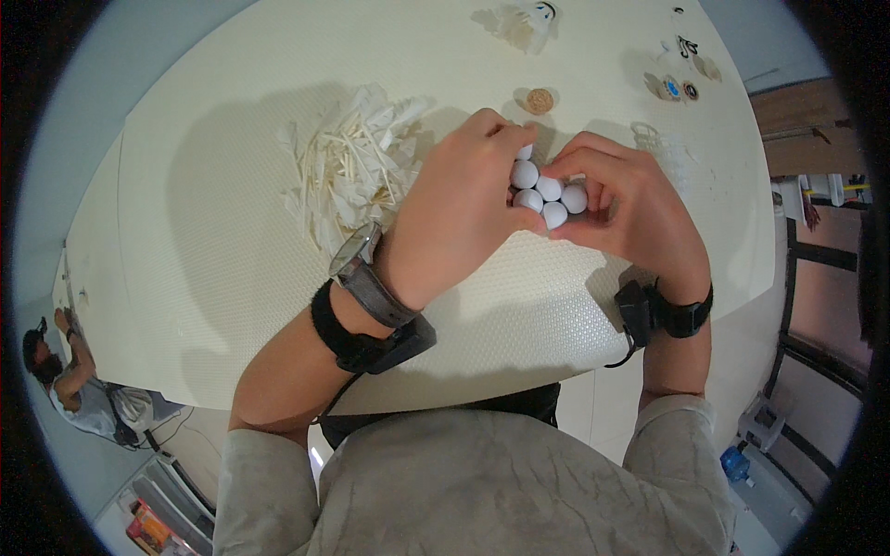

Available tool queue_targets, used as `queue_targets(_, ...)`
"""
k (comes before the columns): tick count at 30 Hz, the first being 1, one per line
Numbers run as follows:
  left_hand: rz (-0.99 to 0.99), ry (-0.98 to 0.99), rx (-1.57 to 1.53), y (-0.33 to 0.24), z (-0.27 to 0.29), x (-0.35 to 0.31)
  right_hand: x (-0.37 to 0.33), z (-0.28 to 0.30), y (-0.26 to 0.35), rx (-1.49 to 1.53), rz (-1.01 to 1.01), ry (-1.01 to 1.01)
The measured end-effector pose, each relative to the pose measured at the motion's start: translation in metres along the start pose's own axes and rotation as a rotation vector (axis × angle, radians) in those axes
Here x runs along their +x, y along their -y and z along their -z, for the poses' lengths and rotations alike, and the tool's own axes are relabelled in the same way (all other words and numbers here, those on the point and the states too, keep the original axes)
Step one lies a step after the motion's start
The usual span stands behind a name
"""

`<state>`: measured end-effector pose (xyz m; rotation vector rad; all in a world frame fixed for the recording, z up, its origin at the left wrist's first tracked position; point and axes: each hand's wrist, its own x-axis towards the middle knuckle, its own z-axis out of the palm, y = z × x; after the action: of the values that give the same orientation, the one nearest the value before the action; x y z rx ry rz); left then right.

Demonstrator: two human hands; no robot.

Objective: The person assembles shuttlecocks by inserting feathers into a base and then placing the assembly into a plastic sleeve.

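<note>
Between my two hands is a tight cluster of several small white round-topped pieces [549, 189], like shuttlecock heads. My left hand [468, 190] curls around the cluster's left side, its fingers partly hiding the pieces there. From the right, my right hand [635, 190] grips the cluster with thumb and fingers. A round brown cork disc [539, 101] lies on the table just beyond my hands. Left of my left hand spreads a loose heap of white feathers [357, 162]. How far the pieces rest on the table is hidden.
A feathered shuttlecock [527, 25] lies at the far edge of the white textured table [232, 269]. Small discs [681, 89] and a black twisted bit [687, 46] sit at the far right, near faint clear netting [663, 144]. Another person [69, 375] is at the far left.
</note>
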<state>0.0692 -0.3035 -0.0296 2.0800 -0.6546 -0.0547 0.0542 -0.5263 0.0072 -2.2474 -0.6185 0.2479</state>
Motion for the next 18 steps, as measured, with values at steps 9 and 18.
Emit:
queue_targets(9,-0.015,-0.008,-0.001,0.002,-0.002,0.001,-0.001,-0.003,-0.002,-0.032,0.009,-0.045)
queue_targets(18,0.001,0.02,-0.016,-0.004,0.004,0.001,0.003,-0.006,-0.01,-0.029,-0.038,-0.144)
